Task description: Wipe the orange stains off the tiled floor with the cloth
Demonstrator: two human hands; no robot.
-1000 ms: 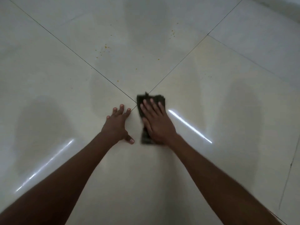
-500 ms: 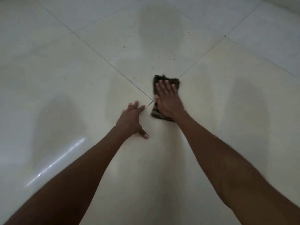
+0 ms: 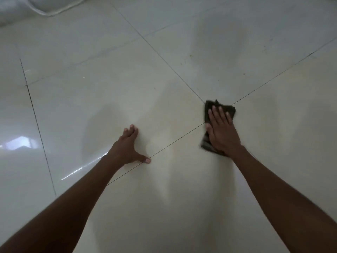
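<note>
Braced flat on the tiled floor [image 3: 76,110], fingers straight: left hand [image 3: 127,147], thumb tip on a grout line [image 3: 175,141]. Farther right, well apart from it, right hand [image 3: 221,132] pressed palm-down, fingers extended, on the cloth [image 3: 209,110] at the crossing of four tiles. Mid-wipe, judging by the pose. Dark, folded, edges blurred, mostly hidden under the palm. Beyond, faint orange stains [image 3: 190,56] specked on the far tile; next stroke likely forward to reach them, with firm pressure kept. White fabric [image 3: 45,6] at top left.
</note>
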